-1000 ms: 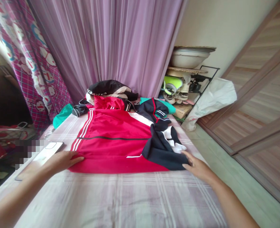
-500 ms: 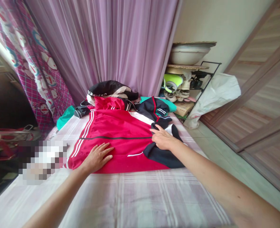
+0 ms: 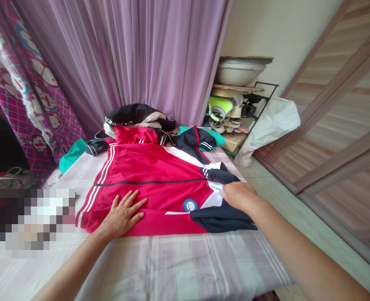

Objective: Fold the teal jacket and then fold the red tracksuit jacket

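Note:
A red track jacket (image 3: pixel 153 167) with white and navy parts lies front up on the bed, its hem with white stripes to the left and its collar end to the right. Its dark zip runs across the middle, and a round blue badge (image 3: pixel 190 205) shows on the chest. My left hand (image 3: pixel 119 217) rests flat on the red front near the hem, fingers spread. At the collar end, my right hand (image 3: pixel 240 195) is closed on the jacket's white and navy cloth; its fingertips are partly hidden. One navy sleeve is folded in beside the badge.
More clothes, among them a black garment (image 3: pixel 137 113) and a navy sleeve (image 3: pixel 193 144), are heaped at the back of the checked bed sheet (image 3: pixel 178 263). A shoe rack (image 3: pixel 257 98) and a white sack (image 3: pixel 269 129) stand right of the bed, before a wooden wardrobe (image 3: pixel 329 125).
My right hand has moved right from the navy sleeve to the collar end and closed on cloth. The badge, covered before, now shows. My left hand stays flat on the jacket.

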The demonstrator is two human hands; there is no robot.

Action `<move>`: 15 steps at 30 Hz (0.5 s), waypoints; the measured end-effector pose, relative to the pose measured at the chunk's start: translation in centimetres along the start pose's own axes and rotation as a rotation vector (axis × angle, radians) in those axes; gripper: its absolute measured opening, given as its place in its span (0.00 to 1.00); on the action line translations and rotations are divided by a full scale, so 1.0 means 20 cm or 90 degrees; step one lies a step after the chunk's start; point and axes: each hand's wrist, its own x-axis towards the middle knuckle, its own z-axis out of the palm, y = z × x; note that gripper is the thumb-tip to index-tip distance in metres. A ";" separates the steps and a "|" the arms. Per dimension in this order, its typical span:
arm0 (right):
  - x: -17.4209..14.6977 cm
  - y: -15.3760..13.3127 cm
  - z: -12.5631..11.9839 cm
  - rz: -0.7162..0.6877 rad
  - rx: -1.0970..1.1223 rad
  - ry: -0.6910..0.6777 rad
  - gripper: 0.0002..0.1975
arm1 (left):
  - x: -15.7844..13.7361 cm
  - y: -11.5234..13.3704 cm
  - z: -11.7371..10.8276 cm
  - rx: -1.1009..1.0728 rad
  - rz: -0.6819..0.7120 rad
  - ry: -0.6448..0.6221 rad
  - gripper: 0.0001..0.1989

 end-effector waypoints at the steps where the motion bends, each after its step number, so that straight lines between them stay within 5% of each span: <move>1: 0.05 -0.08 0.01 -0.013 0.008 0.053 0.21 | 0.00 0.00 0.00 0.002 -0.001 -0.002 0.26; 6: 0.24 -0.31 0.24 -0.280 0.124 0.153 0.24 | -0.01 0.00 -0.03 0.004 -0.020 -0.026 0.31; 11: 0.15 -0.14 0.40 -0.282 0.157 0.142 0.21 | -0.02 -0.02 0.01 0.005 -0.007 0.009 0.31; 15: 0.03 -0.13 0.32 -0.362 0.128 0.302 0.20 | -0.02 -0.03 0.05 0.007 -0.006 0.031 0.30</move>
